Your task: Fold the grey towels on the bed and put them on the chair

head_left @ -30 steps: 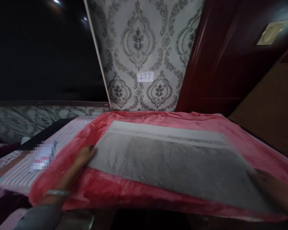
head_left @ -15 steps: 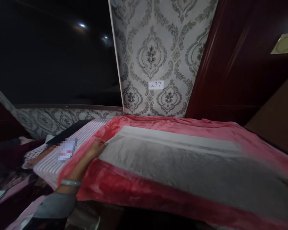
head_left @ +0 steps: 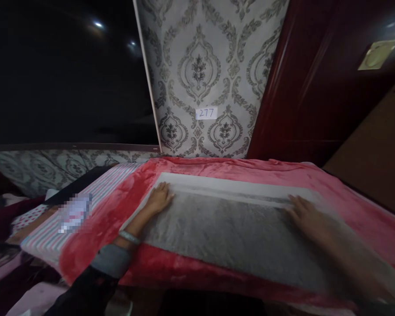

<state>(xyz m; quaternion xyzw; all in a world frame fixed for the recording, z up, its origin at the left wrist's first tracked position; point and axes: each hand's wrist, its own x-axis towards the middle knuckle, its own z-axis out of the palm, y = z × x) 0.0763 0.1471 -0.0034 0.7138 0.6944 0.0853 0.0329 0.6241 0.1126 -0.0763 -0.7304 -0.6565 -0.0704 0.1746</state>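
A grey towel-like cloth (head_left: 224, 232) with a paler band along its far edge lies spread over a red plush blanket (head_left: 98, 228). My left hand (head_left: 159, 197) rests flat on the cloth's far left corner, fingers apart, a bracelet on the wrist. Over the far right part of the cloth, my right hand (head_left: 301, 213) has its fingers spread, touching or just above the pale band. Motion blurs the right forearm. Neither hand grips anything.
A striped cloth (head_left: 118, 175) shows left of the blanket, with a blurred-out item (head_left: 75, 213) on it. Behind stand a large black screen (head_left: 62, 74), a patterned wall with a paper marked 277 (head_left: 206, 113), and a dark red door (head_left: 303, 87).
My left hand has let go of the cloth's left edge and moved right onto its far corner. My right hand has come in from the right edge onto the cloth. The view has shifted slightly right.
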